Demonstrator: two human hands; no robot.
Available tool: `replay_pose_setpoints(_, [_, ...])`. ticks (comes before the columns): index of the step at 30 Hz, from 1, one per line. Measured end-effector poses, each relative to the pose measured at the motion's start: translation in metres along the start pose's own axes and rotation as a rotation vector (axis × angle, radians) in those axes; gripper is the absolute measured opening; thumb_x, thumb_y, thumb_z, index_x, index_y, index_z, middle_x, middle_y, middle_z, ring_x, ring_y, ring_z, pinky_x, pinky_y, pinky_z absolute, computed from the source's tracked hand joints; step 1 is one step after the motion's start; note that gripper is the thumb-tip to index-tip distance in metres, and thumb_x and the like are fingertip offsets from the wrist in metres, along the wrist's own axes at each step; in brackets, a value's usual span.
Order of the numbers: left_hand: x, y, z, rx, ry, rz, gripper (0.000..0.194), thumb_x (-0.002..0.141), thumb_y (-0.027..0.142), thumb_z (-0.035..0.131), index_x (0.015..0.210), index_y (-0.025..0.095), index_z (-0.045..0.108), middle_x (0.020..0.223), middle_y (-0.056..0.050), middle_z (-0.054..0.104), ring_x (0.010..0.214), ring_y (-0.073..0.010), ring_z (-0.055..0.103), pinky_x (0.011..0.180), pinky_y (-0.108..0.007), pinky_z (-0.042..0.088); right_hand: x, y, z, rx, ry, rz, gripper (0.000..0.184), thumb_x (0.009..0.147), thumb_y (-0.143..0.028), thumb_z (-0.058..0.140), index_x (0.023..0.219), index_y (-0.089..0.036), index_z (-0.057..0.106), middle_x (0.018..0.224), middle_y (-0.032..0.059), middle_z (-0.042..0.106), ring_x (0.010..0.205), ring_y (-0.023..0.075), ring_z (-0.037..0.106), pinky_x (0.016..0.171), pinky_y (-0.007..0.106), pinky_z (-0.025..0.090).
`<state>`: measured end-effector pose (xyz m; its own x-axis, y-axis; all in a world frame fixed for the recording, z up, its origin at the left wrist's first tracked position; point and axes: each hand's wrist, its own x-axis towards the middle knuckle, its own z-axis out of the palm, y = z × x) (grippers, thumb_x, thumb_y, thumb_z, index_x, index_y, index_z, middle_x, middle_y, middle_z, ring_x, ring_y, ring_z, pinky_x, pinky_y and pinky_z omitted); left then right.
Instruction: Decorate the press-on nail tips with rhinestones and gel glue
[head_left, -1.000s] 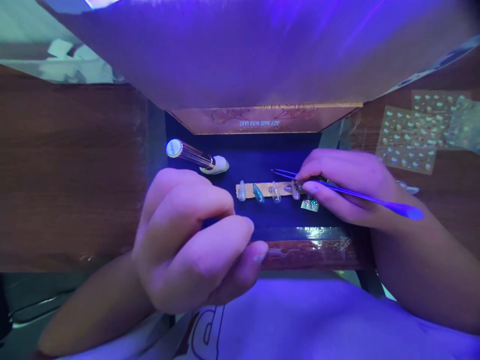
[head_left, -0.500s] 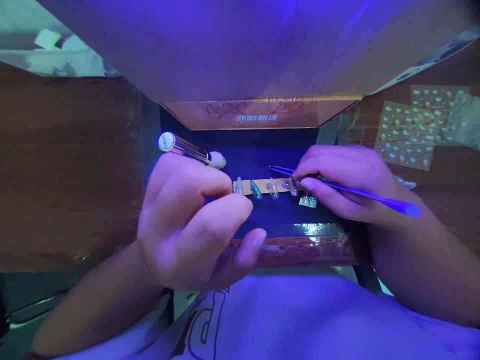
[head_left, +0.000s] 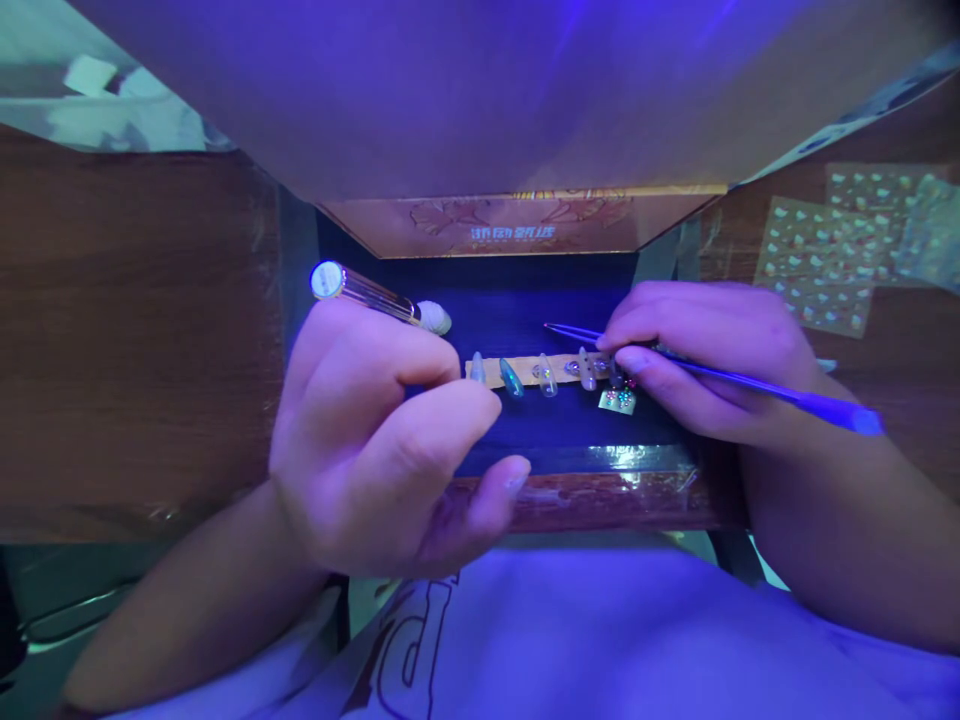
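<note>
A tan strip [head_left: 491, 371] carrying several false nails lies on a dark mat [head_left: 540, 430] under violet light. My left hand [head_left: 375, 440] is curled, its fingertips at the strip's left end by the first nail. My right hand [head_left: 705, 355] pinches thin tweezers [head_left: 757, 385], whose tips point left above the strip's right end. A small square of coloured gems [head_left: 618, 400] lies just below those fingers.
A lamp hood [head_left: 480, 100] overhangs the mat, with a printed gold box edge [head_left: 517, 232] behind it. A clear pen-like tool with a white tip [head_left: 379, 296] lies at the back left. Sticker sheets [head_left: 817, 265] rest on the wooden table [head_left: 127, 350] to the right.
My left hand moved up from the mat's front edge to the strip's left end. The right hand and tweezers shifted slightly right, staying at the strip's right end.
</note>
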<state>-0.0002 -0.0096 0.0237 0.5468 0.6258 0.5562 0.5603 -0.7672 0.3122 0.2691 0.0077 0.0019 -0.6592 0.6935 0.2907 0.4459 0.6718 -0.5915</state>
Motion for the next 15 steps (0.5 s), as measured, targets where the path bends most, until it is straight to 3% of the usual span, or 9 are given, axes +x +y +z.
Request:
replay_pose_setpoints(6, [0.001,0.002,0.001,-0.017,-0.02,-0.048,0.026,0.079,0.038,0.065,0.098,0.028,0.051,0.082,-0.002,0.056,0.075,-0.0199,0.053,0.067,-0.042,0.049,-0.005,-0.007,-0.007,0.004,0.04,-0.043,0.01,0.094,-0.015,0.051,0.091,-0.02,0.06,0.079,0.0018,0.066,0.071,0.012,0.064,0.062,0.026,0.051])
replay_pose_setpoints(11, [0.001,-0.002,0.003,-0.015,0.008,-0.012,0.025,0.078,0.036,0.064,0.098,0.026,0.051,0.081,-0.002,0.055,0.074,-0.0184,0.052,0.066,-0.041,0.049,-0.009,-0.011,-0.018,0.005,-0.116,-0.144,0.01,0.094,-0.018,0.052,0.099,-0.018,0.06,0.084,0.0047,0.069,0.075,0.0136,0.068,0.066,0.028,0.054])
replay_pose_setpoints(15, [0.001,-0.001,0.003,-0.023,-0.036,-0.024,0.029,0.075,0.033,0.066,0.098,0.025,0.051,0.083,-0.002,0.055,0.076,-0.0192,0.054,0.067,-0.043,0.05,-0.012,-0.011,-0.018,-0.017,-0.122,-0.164,0.011,0.093,-0.017,0.053,0.101,-0.017,0.06,0.084,0.006,0.069,0.077,0.0142,0.067,0.068,0.029,0.054])
